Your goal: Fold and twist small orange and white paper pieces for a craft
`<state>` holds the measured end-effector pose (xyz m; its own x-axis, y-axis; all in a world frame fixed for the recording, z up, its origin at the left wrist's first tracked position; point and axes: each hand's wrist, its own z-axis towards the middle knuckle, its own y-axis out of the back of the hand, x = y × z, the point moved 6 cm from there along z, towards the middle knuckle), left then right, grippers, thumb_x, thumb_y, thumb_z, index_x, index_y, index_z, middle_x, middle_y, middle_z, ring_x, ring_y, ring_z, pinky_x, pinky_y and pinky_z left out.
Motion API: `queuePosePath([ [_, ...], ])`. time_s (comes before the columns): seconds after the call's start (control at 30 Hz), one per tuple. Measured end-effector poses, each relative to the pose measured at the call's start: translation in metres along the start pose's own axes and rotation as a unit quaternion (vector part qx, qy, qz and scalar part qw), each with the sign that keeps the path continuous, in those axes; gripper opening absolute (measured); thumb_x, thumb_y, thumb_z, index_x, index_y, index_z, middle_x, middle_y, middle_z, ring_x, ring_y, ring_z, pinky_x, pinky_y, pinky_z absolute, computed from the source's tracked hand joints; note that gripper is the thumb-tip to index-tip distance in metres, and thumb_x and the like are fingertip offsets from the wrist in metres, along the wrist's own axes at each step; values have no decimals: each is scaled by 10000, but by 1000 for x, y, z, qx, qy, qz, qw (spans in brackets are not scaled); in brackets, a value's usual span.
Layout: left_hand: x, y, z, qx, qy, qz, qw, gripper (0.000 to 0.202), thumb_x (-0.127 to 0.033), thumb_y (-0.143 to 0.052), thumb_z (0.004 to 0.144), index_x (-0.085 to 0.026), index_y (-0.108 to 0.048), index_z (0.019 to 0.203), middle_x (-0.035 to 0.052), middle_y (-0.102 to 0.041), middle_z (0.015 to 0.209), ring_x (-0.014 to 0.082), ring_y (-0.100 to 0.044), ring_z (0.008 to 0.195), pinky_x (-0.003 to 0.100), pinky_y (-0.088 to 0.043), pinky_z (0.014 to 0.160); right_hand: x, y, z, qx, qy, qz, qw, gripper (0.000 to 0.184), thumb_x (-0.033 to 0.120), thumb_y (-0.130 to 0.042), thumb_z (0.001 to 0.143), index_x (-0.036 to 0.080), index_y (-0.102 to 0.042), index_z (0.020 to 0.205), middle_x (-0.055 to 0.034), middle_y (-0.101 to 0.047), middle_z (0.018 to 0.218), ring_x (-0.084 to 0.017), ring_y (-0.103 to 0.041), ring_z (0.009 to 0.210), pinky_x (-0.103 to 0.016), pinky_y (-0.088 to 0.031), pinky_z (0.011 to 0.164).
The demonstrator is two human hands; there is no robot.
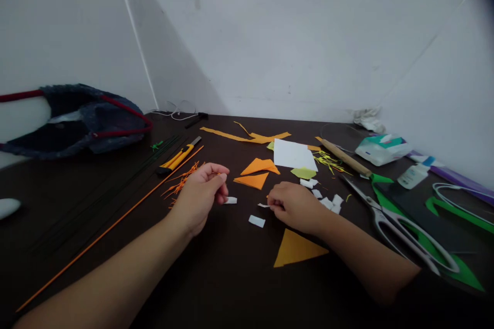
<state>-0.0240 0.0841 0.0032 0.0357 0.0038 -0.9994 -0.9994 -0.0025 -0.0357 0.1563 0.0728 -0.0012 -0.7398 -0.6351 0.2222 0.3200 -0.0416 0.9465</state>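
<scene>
My left hand (pixel 204 193) hovers over the dark table with thumb and fingers pinched together; whatever is between them, if anything, is too small to make out. Just beyond its fingertips is a small white paper piece (pixel 231 200). My right hand (pixel 295 206) is closed, its fingertips on a thin curled strip of white paper (pixel 263 205). Between the hands a flat white paper rectangle (pixel 257 221) lies on the table. An ochre paper triangle (pixel 299 249) is below my right hand, and orange paper pieces (pixel 254 180) lie farther back.
At left are a yellow utility knife (pixel 179 158), orange shreds (pixel 184 183), a long orange stick (pixel 116 223) and a dark bag (pixel 88 121). White paper scraps (pixel 328 202), large scissors (pixel 393 226), a glue bottle (pixel 415 174) and a tissue pack (pixel 384 149) are at right.
</scene>
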Motion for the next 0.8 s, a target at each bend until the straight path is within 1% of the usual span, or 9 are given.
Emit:
queuePosePath([
  [0.07, -1, 6, 2, -24, -1, 29, 999, 85, -194, -496, 711, -188, -529, 789, -79, -431, 403, 70, -408, 360, 172, -278, 381, 2, 1, 0, -2, 14, 11, 1000, 141, 84, -495, 682, 198, -576, 663, -17, -563, 691, -165, -495, 713, -282, -362, 622],
  [0.13, -1, 8, 3, -35, -3, 49, 998, 84, -187, -480, 709, -189, -533, 774, -83, -398, 373, 65, -374, 337, 174, -250, 370, 4, 3, 1, -20, 19, 27, 999, 144, 103, -493, 710, 200, -598, 701, -29, -580, 749, -174, -501, 755, -298, -370, 661],
  [0.2, -1, 7, 4, -29, -11, 58, 998, 90, -185, -476, 707, -188, -536, 774, -85, -390, 368, 63, -360, 334, 176, -247, 372, 7, 6, 2, -43, 15, 39, 998, 143, 129, -489, 743, 201, -613, 737, -37, -589, 783, -177, -501, 773, -308, -372, 683],
  [0.27, 0, 5, 3, -15, -10, 62, 998, 97, -186, -471, 709, -189, -533, 783, -89, -390, 369, 65, -356, 336, 174, -245, 372, 13, 5, 3, -48, 17, 39, 998, 129, 157, -497, 761, 197, -620, 751, -41, -592, 779, -177, -498, 770, -307, -372, 682],
  [0.4, 6, -6, -3, 36, 12, 64, 997, 84, -194, -464, 726, -186, -515, 792, -86, -450, 414, 76, -411, 375, 175, -284, 391, 32, 0, 4, -21, 45, 14, 999, 112, 223, -519, 776, 187, -622, 800, -47, -593, 781, -179, -492, 769, -309, -367, 692],
  [0.53, 8, -22, -11, 124, 2, 62, 990, 102, -205, -539, 716, -165, -552, 809, -39, -587, 586, 93, -530, 527, 220, -403, 563, 43, -2, 1, -15, 78, 4, 997, 121, 225, -507, 790, 193, -619, 824, -44, -592, 802, -175, -488, 768, -323, -353, 718],
  [0.63, 8, -26, -14, 142, 7, 75, 987, 101, -221, -561, 715, -158, -580, 792, -14, -629, 636, 111, -570, 591, 244, -420, 637, 42, 0, -1, -27, 76, 15, 997, 125, 218, -499, 799, 198, -621, 820, -42, -598, 802, -173, -490, 766, -324, -351, 718],
  [0.73, 7, -24, -14, 135, 12, 79, 988, 72, -237, -545, 734, -167, -554, 719, -21, -640, 616, 103, -565, 541, 236, -418, 599, 32, 5, 1, -45, 62, 28, 997, 143, 206, -486, 809, 202, -627, 827, -39, -607, 791, -170, -501, 760, -314, -361, 710],
  [0.8, 5, -23, -14, 127, 18, 74, 989, 124, -257, -518, 758, -170, -519, 669, -28, -634, 582, 99, -553, 496, 228, -409, 559, 18, 10, 3, -45, 57, 19, 997, 154, 201, -479, 812, 210, -631, 829, -34, -616, 802, -169, -513, 775, -306, -369, 720],
])
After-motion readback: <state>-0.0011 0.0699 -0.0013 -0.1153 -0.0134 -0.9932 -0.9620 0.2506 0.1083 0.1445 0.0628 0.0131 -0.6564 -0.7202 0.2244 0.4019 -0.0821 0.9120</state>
